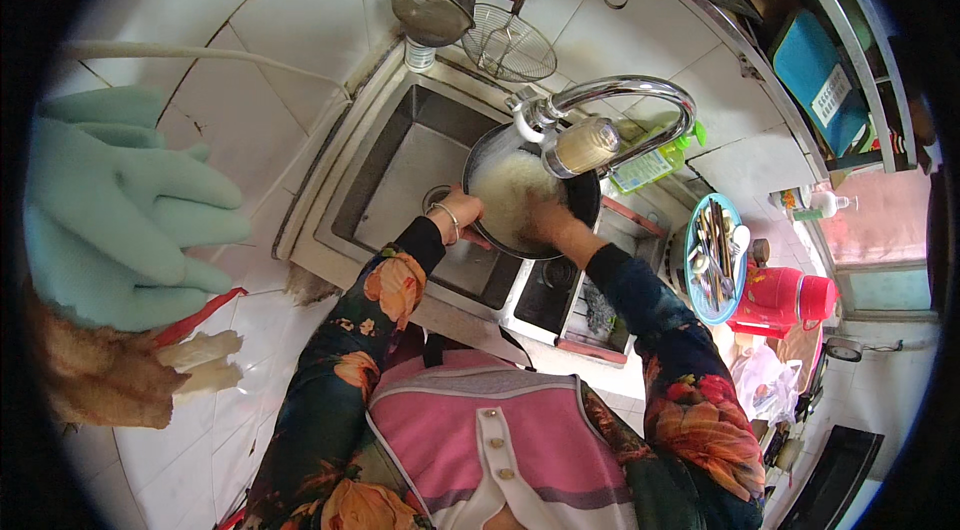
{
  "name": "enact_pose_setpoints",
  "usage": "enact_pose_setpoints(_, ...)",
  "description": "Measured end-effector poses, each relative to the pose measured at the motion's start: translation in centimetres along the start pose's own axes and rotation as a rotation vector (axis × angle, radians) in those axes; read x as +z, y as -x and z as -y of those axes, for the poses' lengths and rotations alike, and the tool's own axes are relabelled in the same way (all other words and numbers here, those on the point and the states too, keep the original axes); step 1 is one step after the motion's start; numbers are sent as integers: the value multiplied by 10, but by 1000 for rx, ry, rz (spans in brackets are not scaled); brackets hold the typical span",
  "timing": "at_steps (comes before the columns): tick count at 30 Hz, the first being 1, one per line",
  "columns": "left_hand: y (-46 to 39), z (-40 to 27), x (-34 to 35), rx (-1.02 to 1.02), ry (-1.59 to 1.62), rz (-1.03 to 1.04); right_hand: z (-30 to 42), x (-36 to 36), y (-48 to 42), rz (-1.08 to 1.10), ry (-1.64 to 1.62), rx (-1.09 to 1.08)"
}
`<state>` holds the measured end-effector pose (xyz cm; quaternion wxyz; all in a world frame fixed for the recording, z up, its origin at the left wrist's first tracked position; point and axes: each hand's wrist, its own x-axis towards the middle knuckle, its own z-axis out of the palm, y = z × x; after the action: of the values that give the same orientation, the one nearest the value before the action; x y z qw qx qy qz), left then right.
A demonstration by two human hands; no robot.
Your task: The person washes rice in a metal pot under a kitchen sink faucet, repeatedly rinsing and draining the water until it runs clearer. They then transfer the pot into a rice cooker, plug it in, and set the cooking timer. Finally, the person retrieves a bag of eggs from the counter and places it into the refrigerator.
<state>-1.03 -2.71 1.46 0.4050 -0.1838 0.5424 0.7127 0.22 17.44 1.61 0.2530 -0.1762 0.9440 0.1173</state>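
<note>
A round dark pot is over the steel double sink, across the divider between its basins. Whitish, cloudy contents fill much of it; I cannot tell what they are. My left hand, with a bangle at the wrist, grips the pot's near left rim. Inside the pot, my right hand is blurred and its fingers are partly hidden in the pale contents. A chrome faucet with a clear-cased filter arches above the pot and covers part of its far side.
Ladles and a wire skimmer hang on the tiled wall behind. A green-labelled bottle stands behind the sink. To the right are a blue basket of cutlery and a red thermos. Pale green rubber gloves hang at left.
</note>
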Motion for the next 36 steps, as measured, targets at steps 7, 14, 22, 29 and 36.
enact_pose_setpoints(7,9,-8,7,-35,-61,10,11,-36,-43,-17,-118,-106)
enact_pose_setpoints(14,17,-15,17,-9,-81,84,11,27,-13,-91,-29,-108)
enact_pose_setpoints(22,5,-1,4,-1,-74,51,-6,-9,-16,-183,-15,157)
enact_pose_setpoints(29,19,-17,21,7,-103,46,13,-19,-39,-211,-110,-296)
enact_pose_setpoints(36,20,-19,21,-40,-69,144,-10,40,-17,-93,140,-205)
